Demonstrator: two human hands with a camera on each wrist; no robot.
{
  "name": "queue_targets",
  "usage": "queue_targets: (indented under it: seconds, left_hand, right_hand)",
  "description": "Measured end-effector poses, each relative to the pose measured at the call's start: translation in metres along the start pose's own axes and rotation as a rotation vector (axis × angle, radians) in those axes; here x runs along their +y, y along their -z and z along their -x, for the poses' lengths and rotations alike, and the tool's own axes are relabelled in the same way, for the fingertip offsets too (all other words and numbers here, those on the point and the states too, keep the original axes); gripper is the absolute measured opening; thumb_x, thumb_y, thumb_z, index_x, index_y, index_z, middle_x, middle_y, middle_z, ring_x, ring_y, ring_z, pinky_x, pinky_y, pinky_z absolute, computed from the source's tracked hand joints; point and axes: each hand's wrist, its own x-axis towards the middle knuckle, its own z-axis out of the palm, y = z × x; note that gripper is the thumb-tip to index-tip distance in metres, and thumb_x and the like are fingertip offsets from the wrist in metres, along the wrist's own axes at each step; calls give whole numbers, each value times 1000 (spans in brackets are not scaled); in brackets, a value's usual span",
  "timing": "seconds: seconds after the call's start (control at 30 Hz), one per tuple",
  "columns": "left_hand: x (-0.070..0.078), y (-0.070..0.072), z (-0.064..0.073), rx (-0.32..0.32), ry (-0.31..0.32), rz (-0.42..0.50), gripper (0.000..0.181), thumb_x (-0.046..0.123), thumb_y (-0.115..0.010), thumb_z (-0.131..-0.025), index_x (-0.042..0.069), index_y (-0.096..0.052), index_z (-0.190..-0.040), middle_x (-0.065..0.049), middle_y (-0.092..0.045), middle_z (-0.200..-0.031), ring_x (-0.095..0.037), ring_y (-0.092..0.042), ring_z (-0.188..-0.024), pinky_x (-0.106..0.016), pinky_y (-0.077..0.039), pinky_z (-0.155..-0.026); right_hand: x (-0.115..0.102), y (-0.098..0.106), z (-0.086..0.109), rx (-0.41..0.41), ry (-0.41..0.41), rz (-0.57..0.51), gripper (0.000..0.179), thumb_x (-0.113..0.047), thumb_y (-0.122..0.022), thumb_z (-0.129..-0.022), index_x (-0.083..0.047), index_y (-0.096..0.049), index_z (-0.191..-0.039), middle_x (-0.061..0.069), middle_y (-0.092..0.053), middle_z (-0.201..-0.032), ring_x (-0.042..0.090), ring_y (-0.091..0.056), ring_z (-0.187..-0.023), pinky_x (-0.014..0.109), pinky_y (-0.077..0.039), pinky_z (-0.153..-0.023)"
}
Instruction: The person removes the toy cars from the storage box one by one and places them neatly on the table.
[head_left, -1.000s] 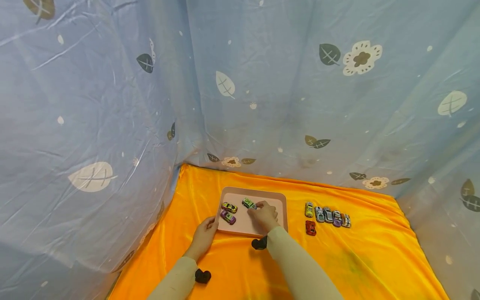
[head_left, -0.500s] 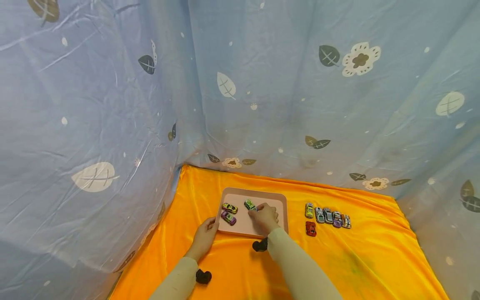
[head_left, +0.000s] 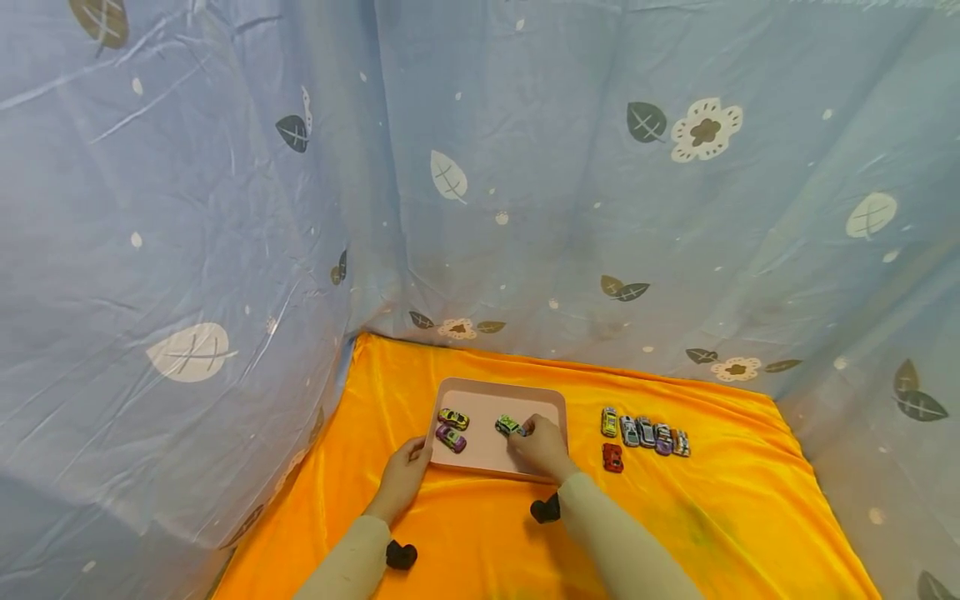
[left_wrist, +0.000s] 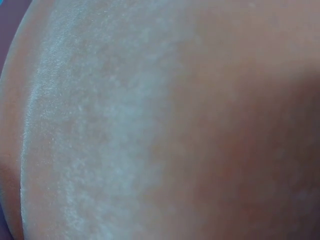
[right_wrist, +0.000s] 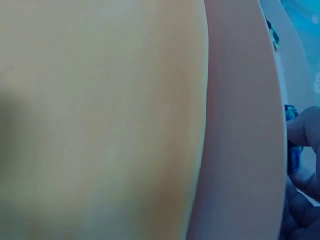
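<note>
In the head view, a shallow pink tray lies on the orange cloth. My right hand reaches over its right half and pinches a green toy car by its right end. The right wrist view shows fingers on a dark part of that toy car, behind the tray wall. My left hand grips the tray's left front corner. At the tray's left side sit a yellow toy car and a purple-green toy car, close together. The left wrist view is a close, blurred surface.
To the right of the tray, on the orange cloth, stands a row of several toy cars, with a yellow one at its left end. A red toy car sits in front of that one. Blue patterned curtains hang behind and at both sides.
My right hand has shifted the green toy car a little toward the right and nearer to me within the tray. The left hand stays at the tray's corner. The head view has shifted slightly.
</note>
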Motion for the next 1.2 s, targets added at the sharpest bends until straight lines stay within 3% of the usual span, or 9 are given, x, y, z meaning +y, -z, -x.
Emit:
queue_targets:
  seconds: [0.27,0.53,0.7,1.0,1.2]
  left_hand:
    - [1,1,0,13,2,-7,47,36,-52,-100,7,-53,-137,-11,-61,-125,-28,-59,-113,-49,-46,-97]
    - [1,1,0,3,-6,1,48,36,-52,-101,6,-52,-138,-12,-60,-127,-30,-58,-114,-49,-46,-97]
    - [0,2,0,7,-12,5,47,35,-52,-101,5,-52,-138,-13,-60,-127,-29,-58,-115,-49,-46,-97]
    - [0,-1,0,3,-7,-6,47,36,-52,-101,6,-52,-138,-12,-60,-127,-29,-58,-114,-49,-46,-97]
    - [0,0,-1,-6,-4,2,49,38,-52,-100,7,-52,-138,-12,-59,-128,-29,-57,-115,-49,-46,-97]
  right_hand:
    - [-2,33,16,73,16,-66,26,-28,-74,-87,-8,-60,-92,4,-58,-83,19,-53,-72,32,-47,-66]
    - [2,74,29,228,10,-105,31,-35,-73,-87,-9,-65,-101,4,-62,-90,21,-55,-75,32,-49,-64]
    - [23,95,40,311,-38,-100,38,-41,-71,-87,-9,-65,-105,8,-63,-94,23,-57,-73,31,-50,-57]
    - [72,128,71,367,-111,-82,52,-51,-65,-88,-5,-62,-112,12,-63,-102,26,-57,-91,35,-50,-71]
    - [101,139,87,400,-208,-62,54,-53,-65,-87,-5,-60,-111,14,-62,-106,27,-56,-94,34,-49,-70]
